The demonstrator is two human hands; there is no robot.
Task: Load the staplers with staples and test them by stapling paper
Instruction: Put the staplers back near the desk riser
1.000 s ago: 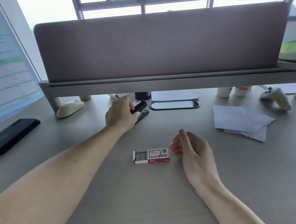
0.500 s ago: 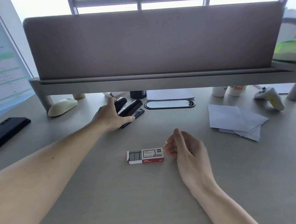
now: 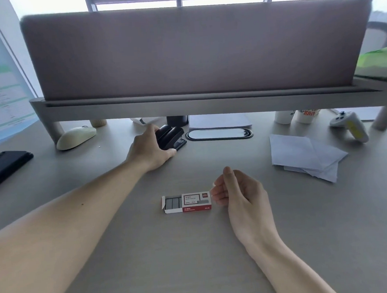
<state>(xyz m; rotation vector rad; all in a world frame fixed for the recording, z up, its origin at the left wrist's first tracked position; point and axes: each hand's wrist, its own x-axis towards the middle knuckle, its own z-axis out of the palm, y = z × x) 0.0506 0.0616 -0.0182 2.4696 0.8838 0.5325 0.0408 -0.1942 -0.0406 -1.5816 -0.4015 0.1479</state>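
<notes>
Two black staplers (image 3: 172, 137) lie side by side at the far middle of the desk, under the shelf. My left hand (image 3: 150, 149) reaches out and wraps around the nearer stapler, thumb along its front edge. A red and white staple box (image 3: 187, 202) lies in the middle of the desk with its left end slid open, showing grey staple strips. My right hand (image 3: 237, 191) rests on its edge just right of the box, fingers loosely curled, touching the box's right end. Whether it pinches anything is unclear. A loose stack of white paper (image 3: 303, 157) lies to the right.
A grey partition on a raised shelf (image 3: 207, 99) overhangs the desk's far side. Beneath it sit a cream mouse (image 3: 76, 137), cups (image 3: 300, 116) and a white game controller (image 3: 349, 124). A black phone (image 3: 4, 167) lies far left. An oval cable port (image 3: 219, 134) is beside the staplers.
My left hand has shifted left over the staplers, uncovering a second one, and now grips the nearer stapler. The right hand stays beside the staple box.
</notes>
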